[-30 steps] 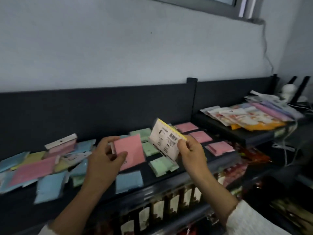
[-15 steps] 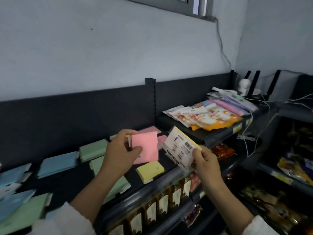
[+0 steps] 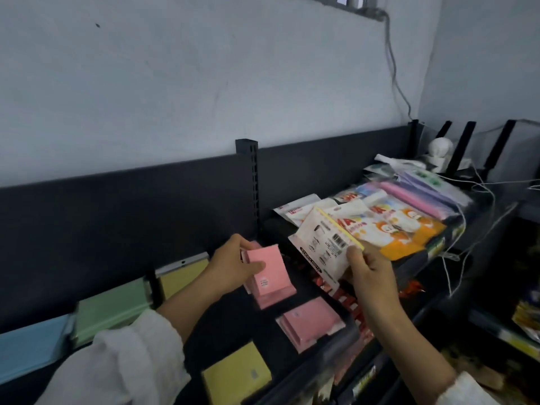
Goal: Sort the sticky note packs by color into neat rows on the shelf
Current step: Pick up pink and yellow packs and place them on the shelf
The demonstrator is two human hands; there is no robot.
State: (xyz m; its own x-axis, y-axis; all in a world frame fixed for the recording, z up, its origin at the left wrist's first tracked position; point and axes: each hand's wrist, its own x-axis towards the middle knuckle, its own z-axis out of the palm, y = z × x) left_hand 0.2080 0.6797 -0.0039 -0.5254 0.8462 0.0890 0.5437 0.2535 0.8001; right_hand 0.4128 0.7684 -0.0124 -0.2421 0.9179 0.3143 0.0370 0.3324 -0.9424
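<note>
**A:** Quick one, hands?

**B:** Left hand (image 3: 233, 264) grips a pink pack (image 3: 267, 270), with the thumb across its face and the fingers curled behind the left edge. The pack is tilted, low over a second pink pack (image 3: 279, 299) lying on the shelf (image 3: 230, 325). Can't tell if the two touch. Right hand (image 3: 371, 273) pinches a yellow pack (image 3: 324, 244) at its near corner, thumb on the printed back card, barcode up. It's held clear of the shelf, in front of the snack packets (image 3: 403, 226) on the right.

**A:** And the other packs?

**B:** A third pink pack (image 3: 311, 320) lies nearer, right end of the shelf. A yellow one (image 3: 236, 372) sits at the near edge and another yellow (image 3: 182, 273) is far, against the back panel. A green pack (image 3: 112, 308) is left of that, and a blue pack (image 3: 32, 343) is at the far left.

**A:** How do they handle?

**B:** My guess is light, flat and fairly stiff, a paper block on a card back. The wrap looks glossy, so probably slick and a loose pinch could slide. They're not fragile, though the corners and the hang tab could bend.

**A:** Where to hold?

**B:** By one edge, thumb on the face and fingers underneath, like the left hand has it. That lets the free edge land first and get squared against its neighbour. The corner pinch on the yellow is fine for carrying but weak for placing.

**A:** Step?

**B:** The pink looks about to go down with the other pinks. The yellow likely goes left to the yellows after that.
</note>
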